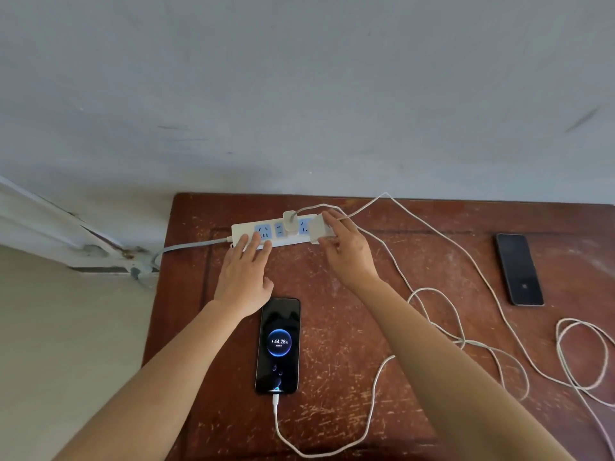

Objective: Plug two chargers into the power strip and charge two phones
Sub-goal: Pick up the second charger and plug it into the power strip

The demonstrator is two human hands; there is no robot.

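A white power strip (248, 230) with blue sockets lies near the table's far edge. One white charger (289, 222) stands plugged into its middle. My left hand (244, 276) presses flat on the strip's left end, fingers spread. My right hand (346, 249) grips a second white charger (316, 230) at the strip's right end; whether its pins are in the socket is hidden. A lit phone (279, 346) showing 44.28% lies at the centre with a white cable (275, 407) in its port. A dark phone (519, 269) lies at the right with no cable attached.
The worn brown wooden table (349, 327) stands against a grey wall. White cables (466, 341) loop loosely across its right half, with a coil (582, 354) at the far right. The strip's grey cord (186, 246) runs off the left edge toward white pipes.
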